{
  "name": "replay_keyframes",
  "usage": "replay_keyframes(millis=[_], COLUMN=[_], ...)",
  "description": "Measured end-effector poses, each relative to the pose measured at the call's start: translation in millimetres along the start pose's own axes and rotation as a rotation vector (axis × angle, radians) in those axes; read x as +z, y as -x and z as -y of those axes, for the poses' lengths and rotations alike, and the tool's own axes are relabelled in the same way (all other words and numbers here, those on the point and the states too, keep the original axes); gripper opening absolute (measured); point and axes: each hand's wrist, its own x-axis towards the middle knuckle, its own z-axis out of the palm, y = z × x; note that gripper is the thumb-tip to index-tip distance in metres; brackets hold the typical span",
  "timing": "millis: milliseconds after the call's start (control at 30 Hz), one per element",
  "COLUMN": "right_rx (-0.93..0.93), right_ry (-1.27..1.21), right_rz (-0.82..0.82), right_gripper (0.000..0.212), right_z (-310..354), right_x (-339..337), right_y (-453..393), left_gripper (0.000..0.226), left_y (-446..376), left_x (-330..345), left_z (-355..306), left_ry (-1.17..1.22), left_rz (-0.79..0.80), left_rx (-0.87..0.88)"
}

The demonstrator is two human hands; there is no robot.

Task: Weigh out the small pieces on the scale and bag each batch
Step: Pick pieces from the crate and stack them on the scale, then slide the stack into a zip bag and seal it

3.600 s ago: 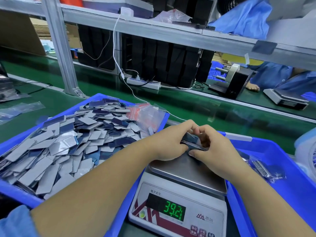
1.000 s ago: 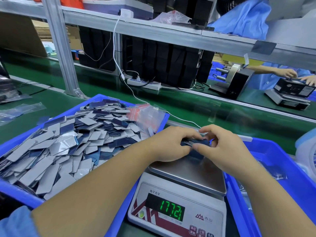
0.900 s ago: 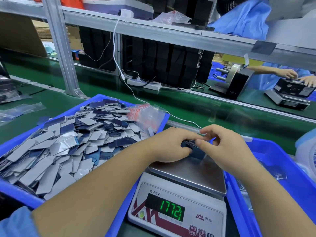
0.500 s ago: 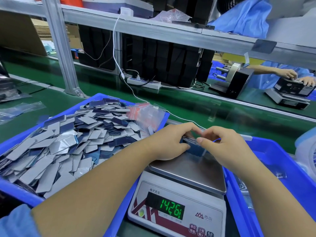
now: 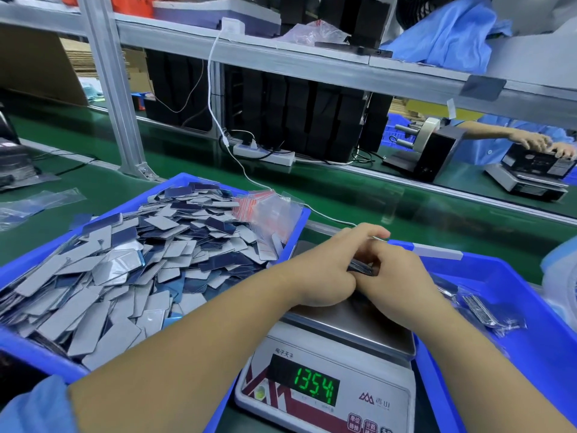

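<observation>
Here, in the middle of the frame, my left hand (image 5: pixel 324 270) and right hand (image 5: pixel 396 276) meet over the back of the scale (image 5: pixel 331 364). Both curl their fingers round a small dark stack (image 5: pixel 362 266) of pieces, the left from the left side, the right from the right, thumbs touching below it. Only a sliver of the stack shows between my fingers, and I cannot tell whether it rests on the pan (image 5: pixel 352 320) or is lifted just off it. My left wrist lies at the pan's left edge. The green display (image 5: pixel 316 385) at lower centre seems to read 135.4, though the last digit is hard to make out.

Left of the scale a blue tray (image 5: pixel 18 273) fills the left half of the frame, heaped with loose grey and dark blue pieces (image 5: pixel 131 260). On the tray's far right corner lies a bundle of clear bags (image 5: pixel 268 210) with red strips. At the right, a second blue tray (image 5: pixel 530 364) holds a few filled bags (image 5: pixel 487 310). In the upper right another person's hands (image 5: pixel 543 143) rest on a black box across the green belt (image 5: pixel 374 195)
</observation>
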Motion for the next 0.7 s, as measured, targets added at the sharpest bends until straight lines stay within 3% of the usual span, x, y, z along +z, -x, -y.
replay_keyframes(millis=[133,233,300,433,500,700], right_rx=[-0.009,0.007,0.032,0.066,0.073,0.078], right_ry=[-0.008,-0.018,0.006,0.015,0.011,0.011], right_rz=[-0.046,-0.029,0.048,0.094,0.098,0.11], right_gripper=[0.024,0.021,0.02,0.016,0.016,0.016], right_z=[-0.3,-0.8,-1.4,-1.5,-0.8,-0.6], right_x=[-3.9,-6.6,-5.9,-6.5,-7.4,-8.6], right_y=[-0.5,1.0,2.2,2.4,2.5,3.1], left_gripper=[0.07,0.047,0.031,0.029,0.014,0.018], left_y=[-2.0,-4.6,-2.2,12.7,16.8,13.0], left_x=[-8.5,-30.5,-57.0,-94.4,-95.9,-96.2], left_z=[-0.2,10.1,23.7,50.0,53.0,52.2], left_ry=[0.102,-0.001,-0.167,-0.425,-0.451,-0.518], left_rz=[-0.103,-0.443,-0.633,-0.523,-0.493,-0.47], left_rx=[0.027,-0.034,-0.207,-0.659,-0.673,-0.714])
